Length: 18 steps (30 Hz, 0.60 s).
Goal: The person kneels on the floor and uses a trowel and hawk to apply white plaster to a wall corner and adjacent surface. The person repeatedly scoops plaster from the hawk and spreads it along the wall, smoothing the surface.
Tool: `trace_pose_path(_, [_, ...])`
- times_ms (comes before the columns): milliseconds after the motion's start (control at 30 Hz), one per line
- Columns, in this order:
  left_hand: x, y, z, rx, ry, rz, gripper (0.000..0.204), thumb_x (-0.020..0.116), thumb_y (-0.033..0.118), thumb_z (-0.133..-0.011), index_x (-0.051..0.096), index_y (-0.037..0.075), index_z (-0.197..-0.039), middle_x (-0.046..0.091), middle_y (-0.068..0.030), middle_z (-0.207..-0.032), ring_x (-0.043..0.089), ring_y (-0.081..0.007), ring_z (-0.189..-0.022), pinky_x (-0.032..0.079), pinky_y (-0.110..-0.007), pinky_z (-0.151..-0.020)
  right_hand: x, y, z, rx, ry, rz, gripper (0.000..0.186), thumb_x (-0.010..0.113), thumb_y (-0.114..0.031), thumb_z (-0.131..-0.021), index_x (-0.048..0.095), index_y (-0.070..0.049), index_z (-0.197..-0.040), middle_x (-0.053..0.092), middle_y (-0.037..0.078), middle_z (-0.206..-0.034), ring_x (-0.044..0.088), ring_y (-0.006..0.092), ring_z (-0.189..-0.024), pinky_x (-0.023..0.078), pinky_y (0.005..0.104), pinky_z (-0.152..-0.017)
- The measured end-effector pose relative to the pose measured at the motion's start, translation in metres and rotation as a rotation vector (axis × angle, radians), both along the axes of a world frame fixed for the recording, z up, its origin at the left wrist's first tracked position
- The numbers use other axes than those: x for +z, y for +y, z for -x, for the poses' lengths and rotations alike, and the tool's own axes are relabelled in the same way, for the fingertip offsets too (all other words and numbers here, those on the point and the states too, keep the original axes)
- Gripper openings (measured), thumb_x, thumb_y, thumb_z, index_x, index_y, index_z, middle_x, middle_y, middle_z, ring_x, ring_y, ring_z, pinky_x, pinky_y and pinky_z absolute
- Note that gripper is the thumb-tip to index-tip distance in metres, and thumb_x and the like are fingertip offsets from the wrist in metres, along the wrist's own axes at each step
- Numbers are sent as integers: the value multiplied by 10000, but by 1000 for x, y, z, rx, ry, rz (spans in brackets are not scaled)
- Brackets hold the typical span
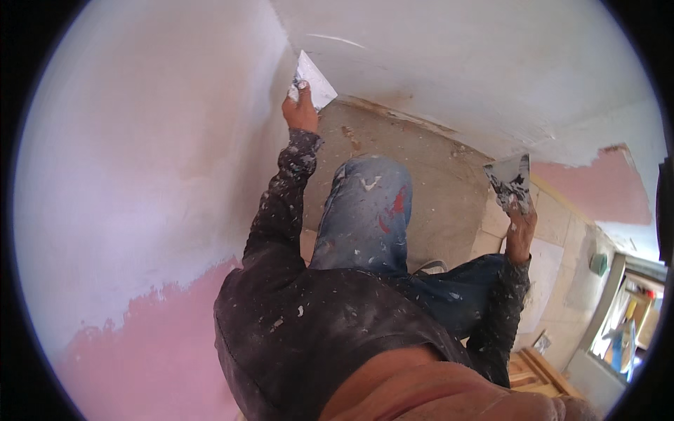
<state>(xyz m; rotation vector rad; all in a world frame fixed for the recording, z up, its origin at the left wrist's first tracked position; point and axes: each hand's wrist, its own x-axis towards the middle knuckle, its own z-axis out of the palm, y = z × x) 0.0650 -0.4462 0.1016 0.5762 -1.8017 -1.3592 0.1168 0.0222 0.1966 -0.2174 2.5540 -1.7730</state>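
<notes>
My left hand [300,112] is closed around a wide putty knife [318,83], its broad blade smeared with white filler. That blade is close to the inner corner where the left wall [147,154] meets the far wall [449,56]; whether it touches is unclear. Out to the right, my right hand [520,235] grips a second putty knife [511,173], its blade pointing away from me and marked with dark and grey-white smears. Both walls carry a whitish coat, with pink showing low on the left wall. Paint and filler spot my dark sleeves.
My bent knee [368,210] in stained jeans is between my arms, above a dusty floor [442,189]. A ragged strip of debris runs along the far wall's base. To the right are a pink wall patch [597,184], pale floor tiles, a wooden piece [537,372] and an opening with clutter.
</notes>
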Motion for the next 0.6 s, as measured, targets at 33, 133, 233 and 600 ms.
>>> trace_pose_path(33, [11,11,-13,-23,37,-114,411,544,313,-899,563,-48,-1095,639,-170,-970,594,-273,-903,443,-355,-808,0,-1,0,21,-6,-3,334,454,-130,-898,505,91,-1142,613,135,-1013,536,175,-880,419,275,-793])
trace_pose_path(133, [-3,8,-11,116,8,87,409,525,299,-904,558,-57,-1101,636,-190,-969,600,-283,-898,446,-361,-803,-6,5,-2,41,-27,9,338,479,-154,-906,506,93,-1136,616,112,-990,519,148,-861,415,260,-780])
trace_pose_path(233, [10,-3,25,153,40,167,386,518,271,-899,558,-74,-1066,626,-203,-934,579,-290,-853,436,-361,-789,-5,8,14,38,-30,41,342,481,-166,-913,507,94,-1134,616,116,-1004,526,152,-869,419,268,-785])
trace_pose_path(600, [16,-15,122,277,124,253,408,489,212,-906,476,-50,-1219,570,-254,-1070,562,-368,-985,432,-418,-873,12,6,17,61,48,-102,325,484,-158,-905,511,77,-1129,610,133,-974,529,185,-875,413,273,-799])
